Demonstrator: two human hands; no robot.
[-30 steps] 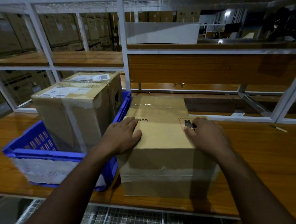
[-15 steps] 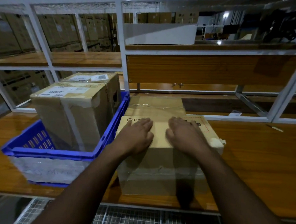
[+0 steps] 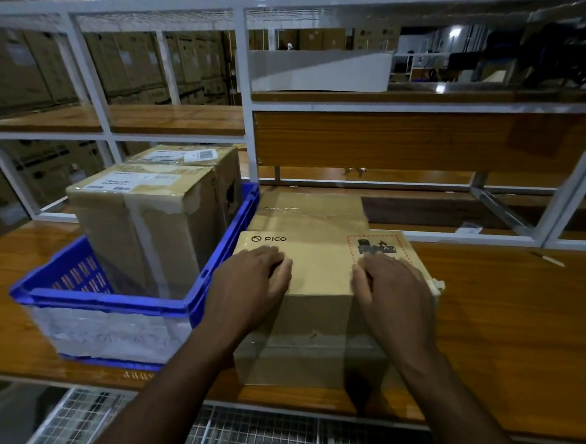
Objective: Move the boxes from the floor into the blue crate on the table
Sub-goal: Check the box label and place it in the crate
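A brown cardboard box marked PICO [image 3: 319, 268] stands on the wooden table [image 3: 505, 324], touching the right wall of the blue crate [image 3: 108, 301]. My left hand [image 3: 251, 284] lies palm down on the left part of its top. My right hand [image 3: 392, 293] lies palm down on the right part, just below a red dashed warning label. Neither hand wraps an edge. A second taped box [image 3: 313, 207] sits directly behind it. Inside the crate stand two taller boxes, one in front [image 3: 140, 219] and one behind [image 3: 186, 155].
A white metal shelf frame [image 3: 246, 116] with wooden shelves rises behind the table. A small pen-like object [image 3: 550, 260] lies on the table at the far right. Wire mesh [image 3: 254, 435] shows below the table's front edge. Stacked cartons fill the background at the left.
The PICO box has turned and shifted so its right end sticks out further right. My right hand has slid left and down from the warning label; my left hand has stayed on top.
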